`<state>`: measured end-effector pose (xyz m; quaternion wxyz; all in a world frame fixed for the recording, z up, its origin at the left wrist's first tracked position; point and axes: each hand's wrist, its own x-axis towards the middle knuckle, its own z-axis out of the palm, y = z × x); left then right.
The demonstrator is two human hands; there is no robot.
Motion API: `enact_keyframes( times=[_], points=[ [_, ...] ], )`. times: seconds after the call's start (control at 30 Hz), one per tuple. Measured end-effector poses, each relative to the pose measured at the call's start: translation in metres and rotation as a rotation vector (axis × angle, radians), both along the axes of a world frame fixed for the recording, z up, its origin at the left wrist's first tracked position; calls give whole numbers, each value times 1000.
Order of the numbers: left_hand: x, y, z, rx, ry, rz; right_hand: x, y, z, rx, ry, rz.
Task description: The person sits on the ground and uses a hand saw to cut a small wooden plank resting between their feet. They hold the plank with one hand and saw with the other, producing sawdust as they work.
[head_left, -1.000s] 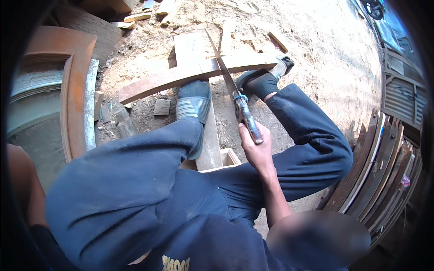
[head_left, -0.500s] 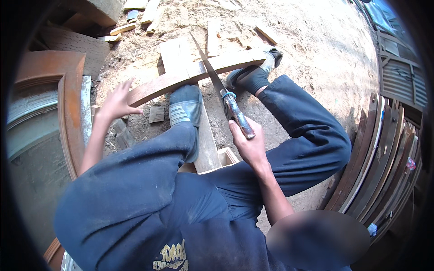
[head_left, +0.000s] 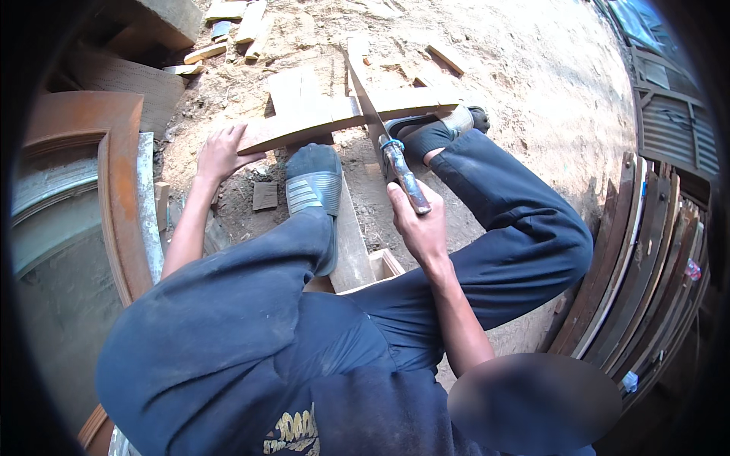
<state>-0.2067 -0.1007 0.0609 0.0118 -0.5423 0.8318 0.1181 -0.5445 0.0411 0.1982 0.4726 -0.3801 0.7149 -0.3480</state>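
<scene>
My right hand (head_left: 423, 232) is wrapped round the worn handle of a handsaw (head_left: 368, 99). The blade points away from me and crosses a long squared wooden beam (head_left: 293, 131); whether its teeth touch the wood I cannot tell. At the beam's left end, my left hand (head_left: 220, 154) grips the wood, thumb below and fingers at the top edge. The beam lies crosswise just beyond my sandalled left foot (head_left: 313, 176). Its right end reaches my other foot (head_left: 437, 137). Pale wood (head_left: 295, 87) shows behind the beam.
A small wood block (head_left: 265, 195) lies on the dirt beside my left foot. A plank (head_left: 353, 239) runs toward me between my legs, near a wooden box frame (head_left: 385, 264). Brown door frames (head_left: 118, 190) stand at left, stacked boards (head_left: 631, 251) at right. Offcuts (head_left: 251, 23) are scattered at the back.
My left hand has moved right and closed on the beam's left end. The beam has shifted right and lies a little flatter. My right hand and the saw have moved slightly right.
</scene>
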Motion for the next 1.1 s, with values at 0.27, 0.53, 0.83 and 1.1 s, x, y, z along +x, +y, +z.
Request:
enact_keyframes(
  times=[0.27,0.53,0.83,1.1],
  points=[
    [-42,1,19,35,76,27,8,1,13,18,-81,49],
    [-48,-10,11,46,87,15,7,6,9,27,-88,22],
    [-29,-43,39,147,-19,23,2,7,-1,16,-75,17],
    [-20,-34,29,108,63,8,8,3,3,-26,-5,73]
  ],
)
